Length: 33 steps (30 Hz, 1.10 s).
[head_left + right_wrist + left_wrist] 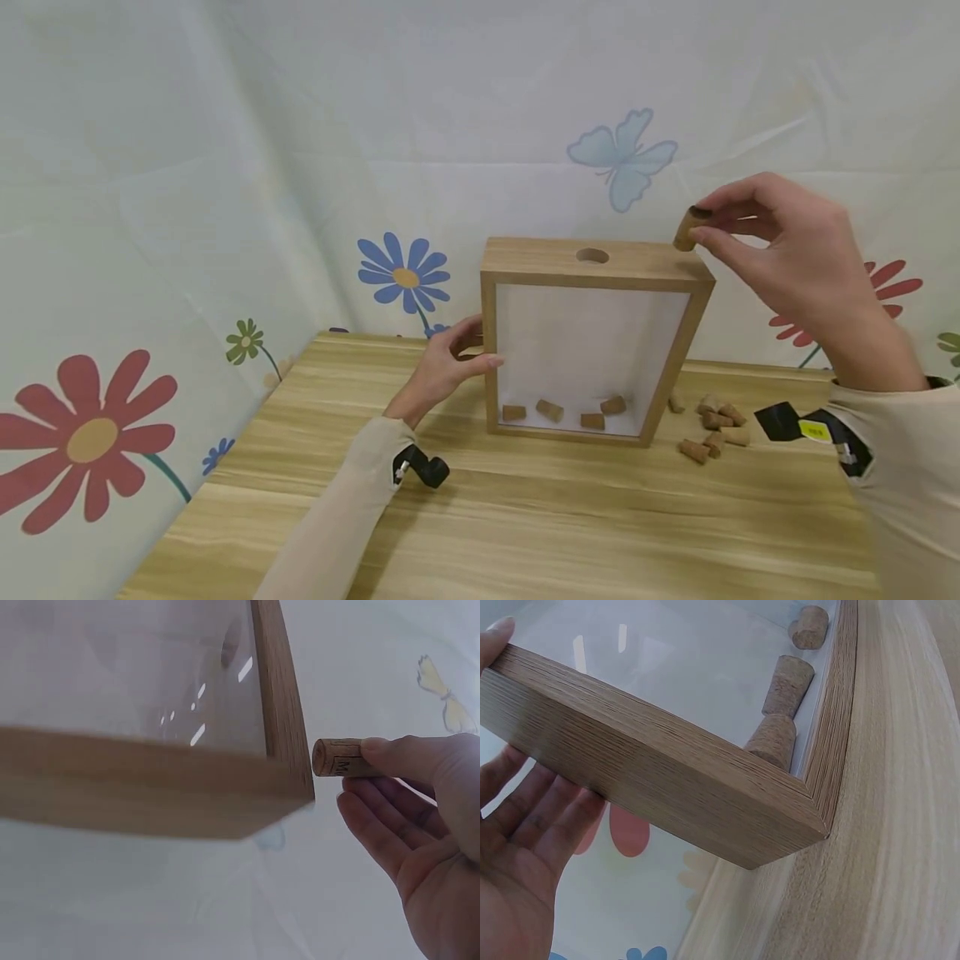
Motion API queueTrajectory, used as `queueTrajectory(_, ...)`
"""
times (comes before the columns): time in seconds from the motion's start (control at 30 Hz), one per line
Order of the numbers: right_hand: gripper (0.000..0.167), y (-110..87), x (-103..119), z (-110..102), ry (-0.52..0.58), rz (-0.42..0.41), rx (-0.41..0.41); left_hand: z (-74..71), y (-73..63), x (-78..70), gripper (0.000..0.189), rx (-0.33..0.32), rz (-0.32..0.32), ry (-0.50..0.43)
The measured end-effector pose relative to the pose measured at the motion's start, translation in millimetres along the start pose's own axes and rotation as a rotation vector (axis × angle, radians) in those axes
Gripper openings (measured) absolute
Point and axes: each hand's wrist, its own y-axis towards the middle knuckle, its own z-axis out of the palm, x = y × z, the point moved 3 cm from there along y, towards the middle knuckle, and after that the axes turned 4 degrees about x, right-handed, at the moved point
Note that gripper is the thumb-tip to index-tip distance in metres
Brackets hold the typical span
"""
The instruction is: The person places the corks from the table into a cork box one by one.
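Observation:
A shadow box (pixel 525 260) with a wooden frame and clear front stands upright on the table. A round hole (pixel 592 257) opens in its top edge. Several corks (pixel 551 410) lie along the bottom inside. My left hand (pixel 441 368) grips the box's left side, thumb at the front edge and fingers (pixel 549 814) behind. Between thumb and fingertips, my right hand (pixel 798 246) pinches a wine cork (pixel 684 231) near the box's top right corner, to the right of the hole. Printed letters show on that cork (pixel 341 757) in the right wrist view.
Several loose corks (pixel 693 451) lie in a small cluster on the wood-grain table (pixel 570 517), right of the box. Close behind the table hangs a pale cloth (pixel 480 117) printed with flowers and a butterfly.

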Motion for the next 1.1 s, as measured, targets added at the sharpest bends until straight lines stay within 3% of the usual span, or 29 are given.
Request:
queueTrajectory(0.37, 0.030, 23.3, 25, 38, 0.147, -0.067, 0.054, -2.0, 1.1, 0.6, 0.075, -0.002, -0.004, 0.005)
queueTrajectory(0.53, 0.029, 27.4, 25, 54, 0.140, -0.036, 0.069, -1.8, -0.2, -0.6, 0.075, 0.001, -0.009, -0.001)
queueTrajectory(0.73, 0.026, 26.4, 25, 68, 0.124, -0.059, 0.111, -0.9, -0.9, -0.8, 0.076, 0.003, -0.007, -0.006)
queueTrajectory(1.1, 0.024, 23.6, 21, 75, 0.112, -0.079, 0.148, -1.2, -0.9, -1.3, 0.073, 0.008, -0.005, -0.009)
